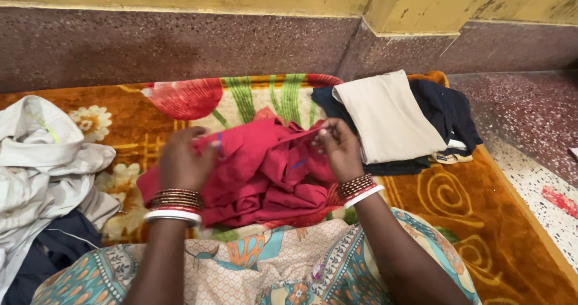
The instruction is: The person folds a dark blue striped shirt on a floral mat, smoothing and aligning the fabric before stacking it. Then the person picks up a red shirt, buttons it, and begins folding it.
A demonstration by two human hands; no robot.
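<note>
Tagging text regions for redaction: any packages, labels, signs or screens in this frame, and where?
None can be made out.
Only cloth shows: a red garment held by the left hand and right hand, a folded stack at right, a pale heap at left, all on a floral blanket.

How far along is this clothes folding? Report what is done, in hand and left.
Done: a folded stack at the right, a cream garment lying on dark navy pieces. In hand: the red garment, still crumpled on the floral blanket, with the left hand and the right hand both gripping its upper edge. Left: a loose heap at the left, white clothes over a dark garment, unfolded.
</note>
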